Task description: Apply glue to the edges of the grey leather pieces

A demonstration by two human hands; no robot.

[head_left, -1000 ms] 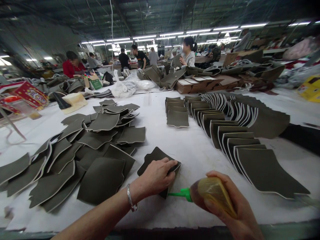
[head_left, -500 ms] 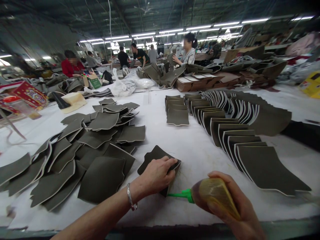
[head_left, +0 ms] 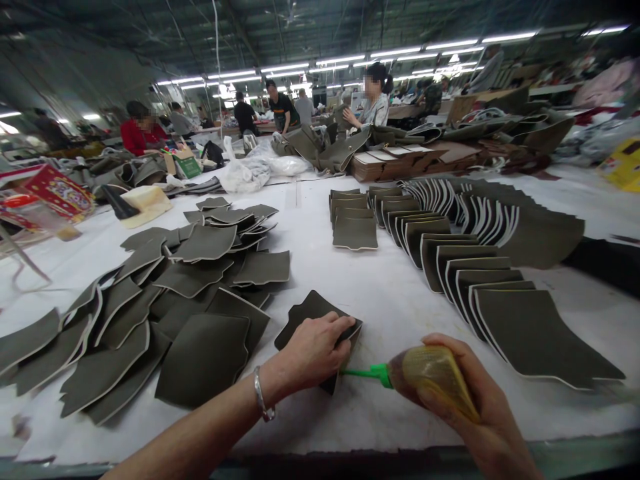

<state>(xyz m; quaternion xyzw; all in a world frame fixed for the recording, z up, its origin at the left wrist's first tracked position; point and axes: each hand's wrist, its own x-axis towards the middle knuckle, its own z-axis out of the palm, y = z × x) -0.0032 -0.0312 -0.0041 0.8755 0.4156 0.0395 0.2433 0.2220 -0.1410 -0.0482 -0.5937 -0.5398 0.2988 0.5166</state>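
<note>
My left hand (head_left: 316, 350), a silver bracelet on its wrist, is closed on a dark olive leather-like piece (head_left: 310, 308) lying on the table. Its fingers press the right-hand edge, and the palm side is hidden. In my right hand (head_left: 483, 393) is a squeeze bottle (head_left: 433, 377) of amber liquid, gripped and tilted on its side. The bottle's thin green nozzle (head_left: 367, 373) points left, its tip at the piece's lower right edge, just below my left fingers. Whether the tip touches the edge I cannot tell.
Left of my hands spreads a loose pile of similar pieces (head_left: 203, 357). To the right, overlapping pieces (head_left: 535, 333) stand in a curved row. Farther back are a plastic bag (head_left: 245, 167), stacked brown parts (head_left: 390, 163) and a red box (head_left: 55, 190). Several people work beyond the white-covered table (head_left: 310, 227).
My right hand has moved the bottle slightly up and to the right, so the nozzle tip sits higher along the piece's edge. My left hand stays in place.
</note>
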